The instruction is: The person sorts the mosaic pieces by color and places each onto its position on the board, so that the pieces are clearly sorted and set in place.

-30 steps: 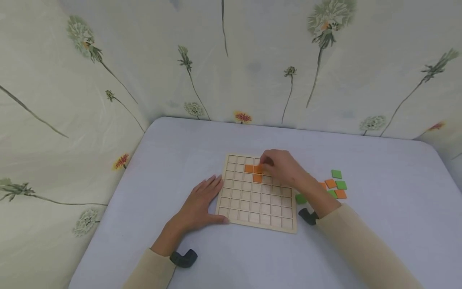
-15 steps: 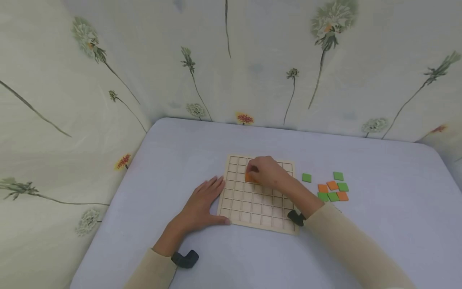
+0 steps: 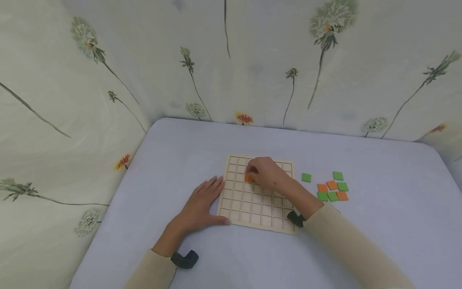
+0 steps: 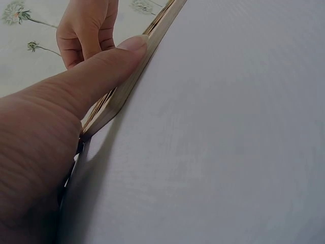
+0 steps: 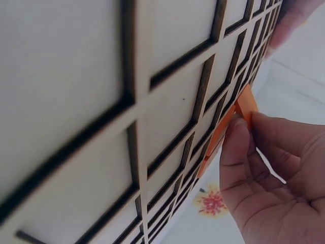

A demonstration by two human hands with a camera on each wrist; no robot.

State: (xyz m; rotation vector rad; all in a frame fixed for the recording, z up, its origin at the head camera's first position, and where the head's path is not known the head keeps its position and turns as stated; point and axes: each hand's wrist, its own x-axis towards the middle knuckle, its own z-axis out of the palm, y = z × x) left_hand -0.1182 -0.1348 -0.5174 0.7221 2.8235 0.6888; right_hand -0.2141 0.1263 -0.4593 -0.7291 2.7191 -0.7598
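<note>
A wooden grid board (image 3: 257, 208) lies on the table under both hands. My right hand (image 3: 267, 172) is over its upper part, thumb and finger pinching an orange square tile (image 5: 247, 104). That tile stands tilted at the grid in the right wrist view. More orange tile surface (image 5: 219, 134) shows in the cells beside it; in the head view the hand hides these. My left hand (image 3: 199, 205) rests flat at the board's left side, fingers spread, fingertips at the left edge. Its thumb (image 4: 109, 66) lies on the rim near the front left corner.
Right of the board, one green tile (image 3: 306, 177) lies alone. Farther right is a loose group of green tiles (image 3: 337, 176) and orange tiles (image 3: 332, 185). A black wrist strap (image 3: 185, 259) shows at each wrist. A flowered cloth (image 3: 252, 72) hangs behind the table's far edge.
My right hand has moved left and slightly nearer over the board, now covering the orange tiles seen earlier. A green tile right of the board has come into view. My left hand stays put.
</note>
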